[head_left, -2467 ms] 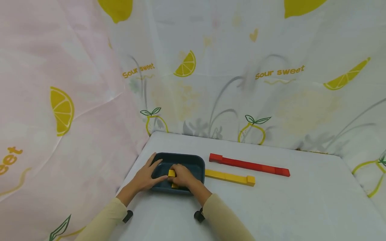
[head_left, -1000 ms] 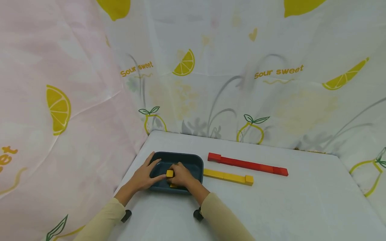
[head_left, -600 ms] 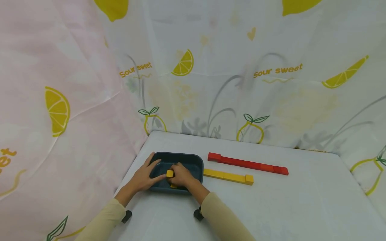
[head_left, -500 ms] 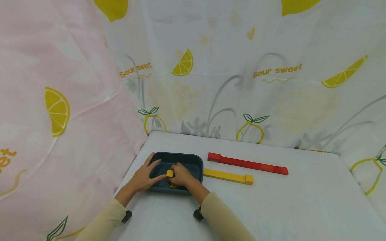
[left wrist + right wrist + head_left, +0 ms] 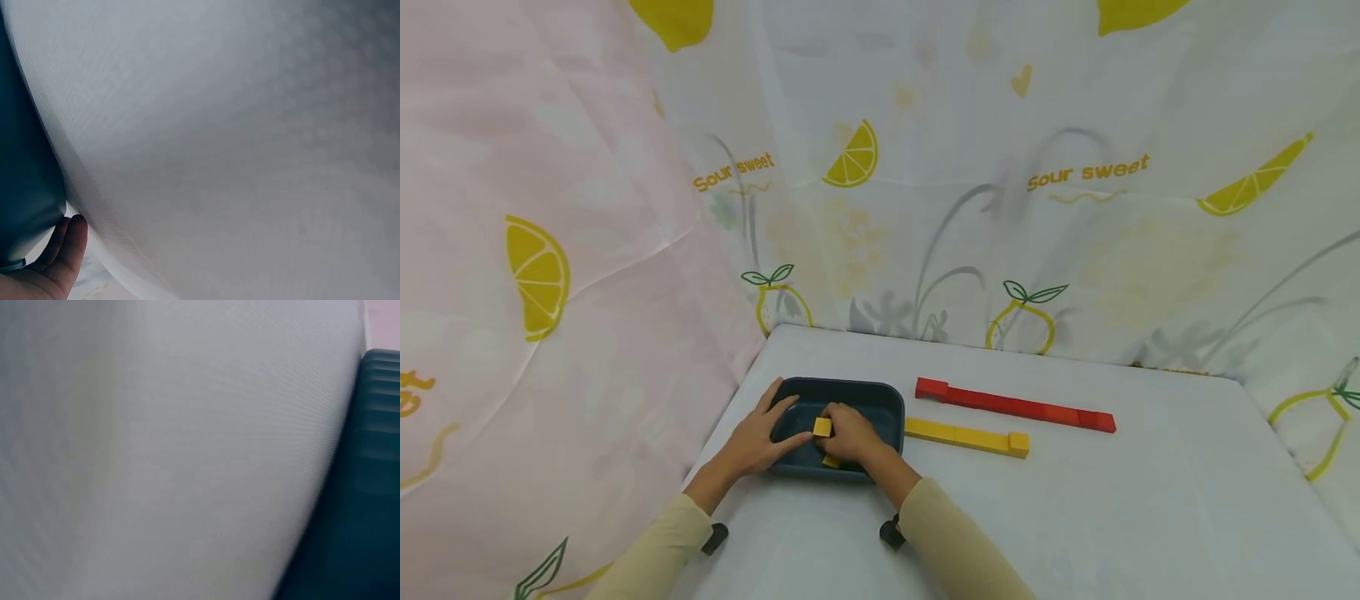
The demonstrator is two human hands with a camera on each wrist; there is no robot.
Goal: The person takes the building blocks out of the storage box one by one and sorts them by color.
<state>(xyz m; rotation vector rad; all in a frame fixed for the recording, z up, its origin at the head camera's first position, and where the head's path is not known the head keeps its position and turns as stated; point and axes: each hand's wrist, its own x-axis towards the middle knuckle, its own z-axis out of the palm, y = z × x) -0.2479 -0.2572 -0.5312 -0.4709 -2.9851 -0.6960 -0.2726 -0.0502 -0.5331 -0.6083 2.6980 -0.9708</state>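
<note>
**Both hands in the dark bin, a yellow cube at the fingertips**

The white cloth-covered table (image 5: pixel 1075 517) fills both wrist views as a blurred woven surface; only a ribbed edge of the bin and one fingertip show there. Lemon-print curtains (image 5: pixel 1000 208) hang behind.

The dark blue-grey plastic bin (image 5: pixel 880 398), rectangular with rounded corners, sits at the table's near left. The left hand (image 5: pixel 758 439) lies across its left rim, fingers straight and relaxed, its grip released. The right hand (image 5: pixel 852 437) reaches inside, fingers curled over a small yellow cube (image 5: pixel 823 427); whether it truly pinches it cannot be told. A second yellow piece (image 5: pixel 831 461) peeks from under that hand, mostly hidden.

Right of the bin lie a long red bar (image 5: pixel 1015 406) and, nearer, a shorter yellow bar (image 5: pixel 966 437).
</note>
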